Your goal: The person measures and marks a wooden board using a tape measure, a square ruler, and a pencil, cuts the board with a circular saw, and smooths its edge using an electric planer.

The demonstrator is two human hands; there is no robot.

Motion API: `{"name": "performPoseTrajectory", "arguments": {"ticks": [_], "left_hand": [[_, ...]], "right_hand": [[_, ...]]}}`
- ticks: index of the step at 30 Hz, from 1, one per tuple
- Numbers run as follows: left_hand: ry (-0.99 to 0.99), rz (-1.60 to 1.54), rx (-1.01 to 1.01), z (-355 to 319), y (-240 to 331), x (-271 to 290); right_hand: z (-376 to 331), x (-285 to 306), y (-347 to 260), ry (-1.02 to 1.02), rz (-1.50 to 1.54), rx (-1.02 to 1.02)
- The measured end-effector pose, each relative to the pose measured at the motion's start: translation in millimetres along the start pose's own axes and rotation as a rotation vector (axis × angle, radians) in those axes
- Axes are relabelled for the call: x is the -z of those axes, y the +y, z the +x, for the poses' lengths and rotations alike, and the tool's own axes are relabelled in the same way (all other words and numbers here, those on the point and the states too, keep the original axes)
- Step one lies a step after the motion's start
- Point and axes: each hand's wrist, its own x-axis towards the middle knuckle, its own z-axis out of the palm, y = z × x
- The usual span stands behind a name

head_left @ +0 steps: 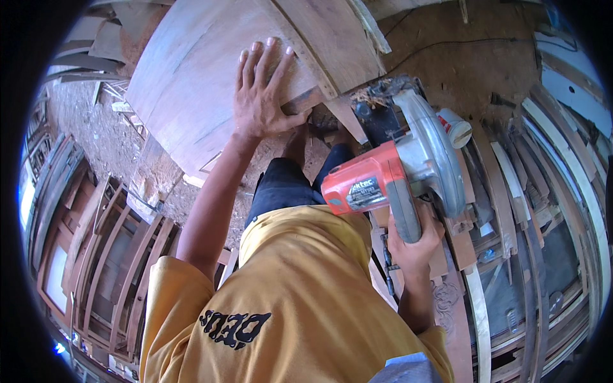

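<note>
My left hand (260, 102) lies flat on a large pale plywood sheet (185, 83), fingers spread and thumb toward the sheet's near edge. A straight wooden strip (305, 48) runs across the sheet to the right of those fingers. In my right hand (418, 233) is a red and grey circular saw (396, 169), gripped by its rear handle. Its silver blade guard faces right, and its dark base, dusted with wood shavings, sits close to the sheet's near right corner. The guard hides the blade, and I cannot tell whether it touches the wood.
Stacked timber strips (511, 191) fill the right side, beside a white cup-like container (454, 127). Wooden frames (115, 268) lean at the left. A dark cable (440, 43) crosses the dirt floor at the back. Curved wood offcuts (83, 60) lie at the far left.
</note>
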Motion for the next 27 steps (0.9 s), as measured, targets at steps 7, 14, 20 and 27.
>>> {"name": "performPoseTrajectory", "arguments": {"ticks": [7,14,20,27], "left_hand": [[0.002,-0.028,0.007,2,1,-1],[-0.023,-0.073,0.037,1,0,4],[-0.072,-0.076,0.053,-1,2,8],[-0.051,-0.116,0.053,-1,0,6]], "right_hand": [[31,-22,-4,0.007,0.028,0.086],[56,-36,-28,-0.066,0.03,0.003],[67,-41,-37,-0.104,0.011,-0.021],[72,-47,-34,-0.079,0.034,-0.049]]}}
